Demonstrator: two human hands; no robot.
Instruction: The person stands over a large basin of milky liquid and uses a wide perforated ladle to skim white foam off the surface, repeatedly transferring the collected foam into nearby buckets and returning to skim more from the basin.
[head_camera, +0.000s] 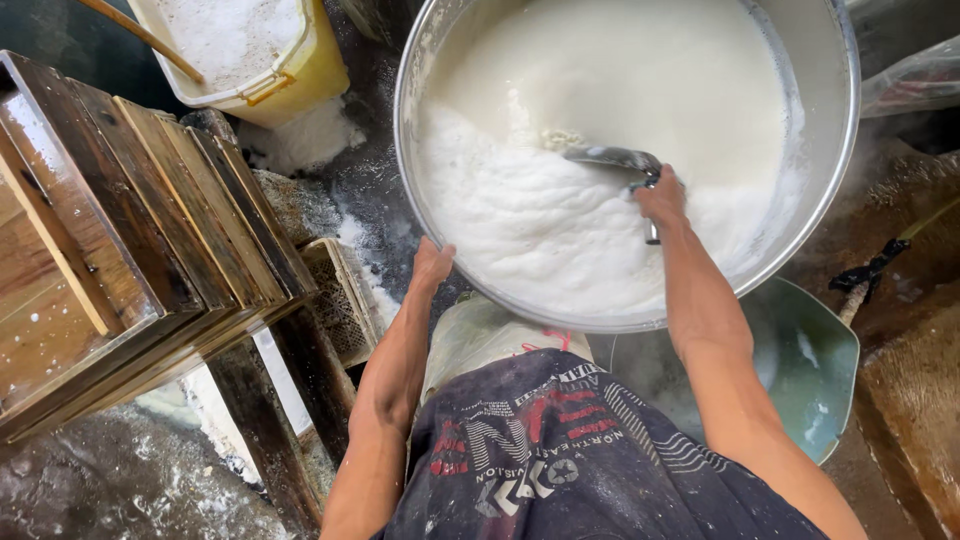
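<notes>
A person bends over a big metal basin (835, 150) filled nearly to the brim with foamy white liquid (600, 130). The right hand (660, 197) is closed around the handle of a metal ladle (612, 158), whose bowl sits in the foam near the basin's centre. The left hand (430, 266) rests against the basin's rim at about 8 o'clock, fingers together against the metal; whether they curl under the rim cannot be seen.

The liquid stands high, with foam banked against the wall from 7 to 4 o'clock, so a brisk stroke of the ladle would likely slop it over the near rim onto the person's dark apron (560, 460). The basin seems to rest partly over a pale sack (470, 335) and a green tub (815, 380), and a hard push on the rim might tip it. The ground looks wet and spattered white at 9 o'clock, which could make footing slippery.

Room is tight. A stack of wooden frames (140, 230) crowds the left elbow at 9 o'clock, and a yellow bucket (300, 70) with a stick in it sits at 11 o'clock. Inside the basin, the ladle has free sweep toward 12 o'clock, where the surface is smooth.
</notes>
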